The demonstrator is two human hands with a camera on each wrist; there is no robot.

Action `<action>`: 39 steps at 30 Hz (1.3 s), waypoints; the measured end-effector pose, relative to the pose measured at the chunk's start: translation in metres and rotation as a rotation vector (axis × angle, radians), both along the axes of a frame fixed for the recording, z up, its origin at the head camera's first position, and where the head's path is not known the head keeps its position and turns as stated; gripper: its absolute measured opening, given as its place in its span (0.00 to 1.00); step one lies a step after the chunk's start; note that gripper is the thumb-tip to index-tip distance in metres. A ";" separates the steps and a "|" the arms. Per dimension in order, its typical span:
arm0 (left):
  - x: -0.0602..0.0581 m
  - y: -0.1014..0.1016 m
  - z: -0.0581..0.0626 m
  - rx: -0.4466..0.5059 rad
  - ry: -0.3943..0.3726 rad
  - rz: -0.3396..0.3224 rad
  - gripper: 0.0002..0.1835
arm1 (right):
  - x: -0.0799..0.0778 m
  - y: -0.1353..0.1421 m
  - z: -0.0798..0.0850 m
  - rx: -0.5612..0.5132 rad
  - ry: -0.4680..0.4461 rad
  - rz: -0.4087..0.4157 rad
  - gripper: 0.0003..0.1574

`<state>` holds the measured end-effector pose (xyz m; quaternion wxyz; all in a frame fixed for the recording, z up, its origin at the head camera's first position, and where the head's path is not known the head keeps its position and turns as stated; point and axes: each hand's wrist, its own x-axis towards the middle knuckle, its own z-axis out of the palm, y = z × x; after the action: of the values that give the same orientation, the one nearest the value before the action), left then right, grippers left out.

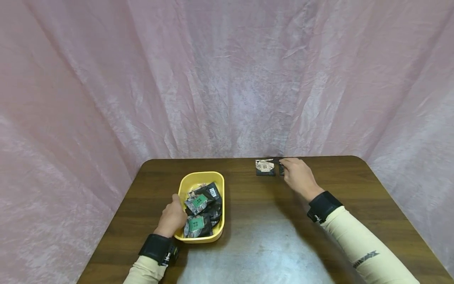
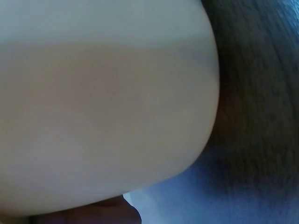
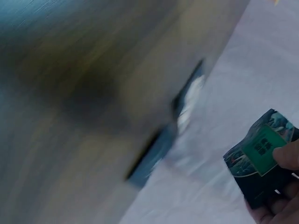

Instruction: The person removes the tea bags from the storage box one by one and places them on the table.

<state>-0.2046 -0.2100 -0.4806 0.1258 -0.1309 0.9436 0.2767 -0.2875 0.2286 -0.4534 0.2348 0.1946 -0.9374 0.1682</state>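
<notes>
In the head view my left hand [image 1: 172, 216] grips the left rim of a yellow plastic basket [image 1: 220, 227]; the left wrist view shows mostly blurred skin. Inside the basket lie several small black sachets with green labels [image 1: 199, 200], jumbled together. At the table's far edge my right hand [image 1: 299, 177] pinches a black sachet [image 3: 257, 161] with a green label between thumb and fingers. Just left of that hand, a black and cream sachet [image 1: 265, 168] lies on the tabletop. The right wrist view shows another dark sachet [image 3: 154, 156] beside it, blurred.
A brown wood-grain table [image 1: 248, 201] with rounded far corners bears everything. Behind it hangs a pinkish crushed-velvet curtain [image 1: 227, 79], close to the far edge. The basket stands left of the middle.
</notes>
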 end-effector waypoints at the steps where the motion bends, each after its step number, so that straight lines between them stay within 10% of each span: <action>1: 0.000 0.001 0.000 0.003 -0.004 0.001 0.34 | 0.000 0.008 -0.002 0.003 -0.025 -0.029 0.23; 13: 0.000 0.001 0.002 -0.003 0.001 -0.003 0.35 | -0.006 0.084 -0.015 0.126 -0.260 -0.249 0.28; 39: 0.001 0.001 0.001 0.001 0.005 -0.002 0.33 | -0.026 0.094 -0.035 0.313 -0.629 -0.202 0.33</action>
<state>-0.2032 -0.2086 -0.4794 0.1238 -0.1292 0.9439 0.2775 -0.3138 0.3226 -0.4885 -0.0821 0.0731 -0.9927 0.0505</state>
